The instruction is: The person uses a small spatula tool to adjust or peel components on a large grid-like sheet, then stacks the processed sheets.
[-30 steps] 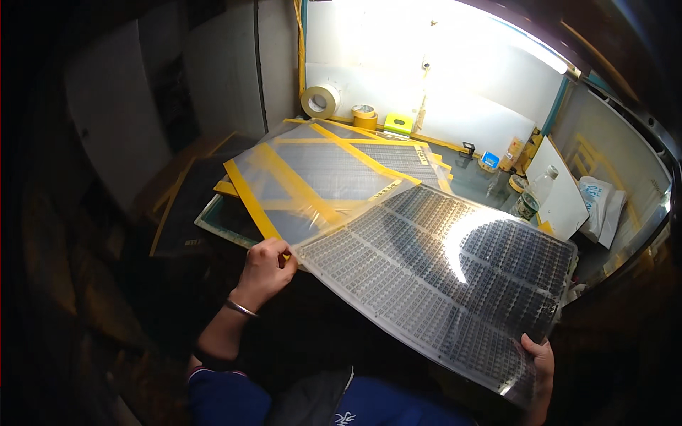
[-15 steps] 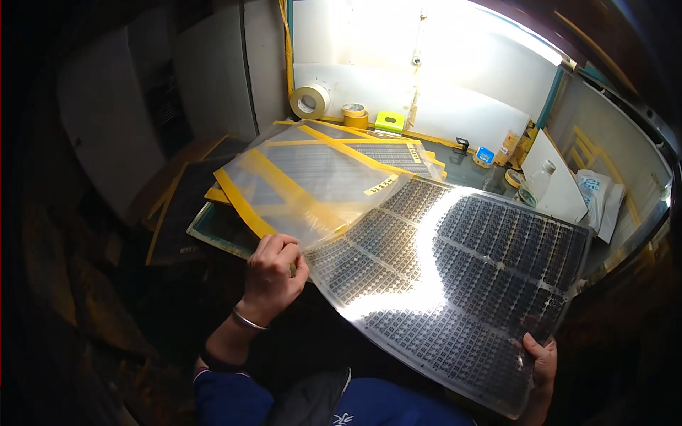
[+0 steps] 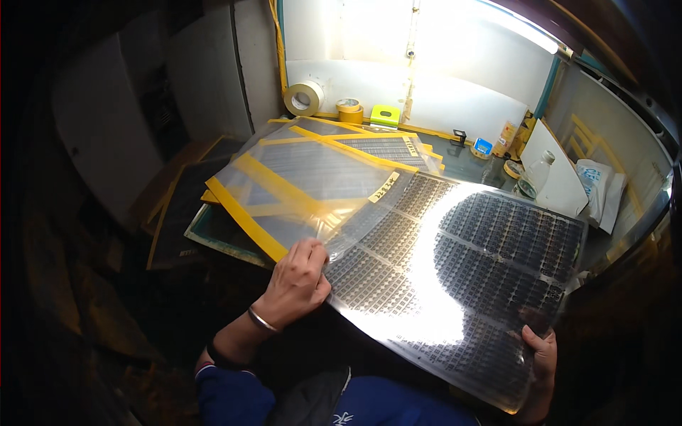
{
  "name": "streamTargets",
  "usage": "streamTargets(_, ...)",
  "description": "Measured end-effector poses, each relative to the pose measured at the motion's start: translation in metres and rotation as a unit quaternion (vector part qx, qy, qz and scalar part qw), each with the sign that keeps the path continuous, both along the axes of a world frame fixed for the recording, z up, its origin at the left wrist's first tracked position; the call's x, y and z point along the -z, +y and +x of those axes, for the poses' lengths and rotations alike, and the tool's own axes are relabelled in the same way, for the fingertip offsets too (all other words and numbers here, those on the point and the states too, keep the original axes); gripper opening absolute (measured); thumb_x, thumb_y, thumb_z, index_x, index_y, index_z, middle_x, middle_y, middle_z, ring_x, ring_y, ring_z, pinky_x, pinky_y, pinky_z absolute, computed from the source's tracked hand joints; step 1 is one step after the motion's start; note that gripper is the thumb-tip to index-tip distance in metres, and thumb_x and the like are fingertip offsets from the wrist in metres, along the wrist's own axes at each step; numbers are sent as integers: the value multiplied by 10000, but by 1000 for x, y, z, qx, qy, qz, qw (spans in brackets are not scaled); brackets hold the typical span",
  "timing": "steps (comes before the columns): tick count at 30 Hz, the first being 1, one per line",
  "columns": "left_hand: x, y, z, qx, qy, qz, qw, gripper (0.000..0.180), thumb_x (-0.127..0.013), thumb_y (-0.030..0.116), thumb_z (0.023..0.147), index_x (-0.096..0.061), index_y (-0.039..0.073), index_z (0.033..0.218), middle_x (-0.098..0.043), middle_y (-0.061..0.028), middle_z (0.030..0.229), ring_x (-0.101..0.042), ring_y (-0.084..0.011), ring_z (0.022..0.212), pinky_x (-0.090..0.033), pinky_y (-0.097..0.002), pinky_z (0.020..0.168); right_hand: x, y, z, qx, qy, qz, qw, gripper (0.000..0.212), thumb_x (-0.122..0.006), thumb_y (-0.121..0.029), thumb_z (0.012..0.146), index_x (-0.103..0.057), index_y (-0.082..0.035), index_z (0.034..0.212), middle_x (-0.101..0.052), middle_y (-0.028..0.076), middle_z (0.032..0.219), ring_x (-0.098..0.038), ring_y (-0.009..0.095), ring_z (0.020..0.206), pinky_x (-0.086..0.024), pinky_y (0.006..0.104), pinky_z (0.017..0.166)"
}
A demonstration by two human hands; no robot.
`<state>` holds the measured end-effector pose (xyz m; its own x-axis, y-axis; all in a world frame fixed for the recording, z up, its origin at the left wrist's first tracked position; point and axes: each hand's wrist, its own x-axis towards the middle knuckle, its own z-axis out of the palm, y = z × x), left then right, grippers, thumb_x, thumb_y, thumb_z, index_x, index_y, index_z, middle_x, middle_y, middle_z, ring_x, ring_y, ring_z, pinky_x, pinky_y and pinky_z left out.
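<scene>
Now your left hand (image 3: 298, 280) has moved onto the film's (image 3: 455, 270) left edge, fingers clamped there; your right hand (image 3: 543, 355) still grips the near-right corner. Film lies lower, over the taped sheets (image 3: 305, 177).

A bright lit panel (image 3: 426, 64) glows at the far wall. Grey boards (image 3: 206, 78) lean at the left. The surroundings are dark.

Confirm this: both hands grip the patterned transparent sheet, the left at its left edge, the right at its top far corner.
Not quite. In the head view the right hand grips the sheet's near bottom corner, not the far one. The left hand does hold the left edge.
</scene>
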<state>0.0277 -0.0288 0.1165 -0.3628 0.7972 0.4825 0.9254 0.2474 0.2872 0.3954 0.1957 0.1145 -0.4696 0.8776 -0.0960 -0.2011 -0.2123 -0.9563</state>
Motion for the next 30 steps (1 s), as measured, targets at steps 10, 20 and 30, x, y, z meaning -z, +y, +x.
streamTargets(10,20,35,-37,-64,120,-122,983,46,-591,34,750,-590,24,794,-547,-133,816,-595,-317,746,-499,-411,665,10,-15,-42,-78,46,-73,993,308,-561,38,858,-548,31,1166,-651,139,1053,-671,218,867,-569,343,794)
streamTargets(20,4,86,47,259,20,16,965,77,-577,-7,721,-548,28,784,-512,-109,745,-583,-286,667,-494,-363,597,48,-33,-158,-112,126,-125,978,244,-578,-96,925,-548,-24,1156,-630,70,1026,-617,166,922,-504,329,844)
streamTargets(30,0,59,44,252,0,-18,968,157,-680,90,777,-635,59,924,-558,-80,724,-589,-239,638,-493,-330,552,48,-25,-211,-327,-20,-151,933,426,-476,-408,972,-535,-4,1094,-627,80,876,-639,138,719,-567,283,587)
